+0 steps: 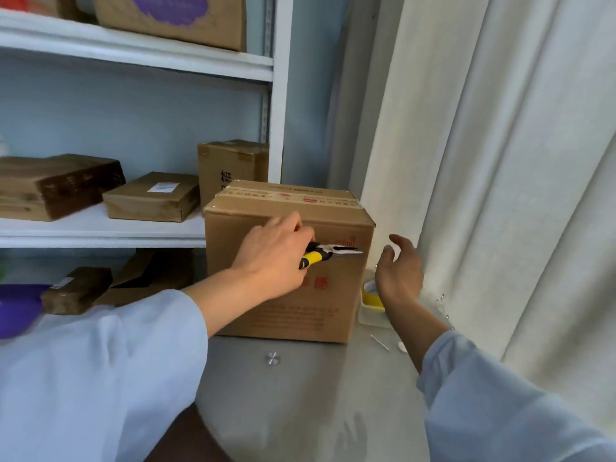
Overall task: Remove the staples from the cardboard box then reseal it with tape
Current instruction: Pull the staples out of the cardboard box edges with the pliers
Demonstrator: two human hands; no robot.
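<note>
while left hand [273,255] grips pliers [328,254], right hand [398,275] hovers beside box [286,295].

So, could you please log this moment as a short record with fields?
box: upright on the table, top taped
left hand: grips yellow-handled pliers, tips at the box front
right hand: open, holds nothing, beside the box
tape: yellow roll behind the right hand
shelf: smaller boxes
</note>
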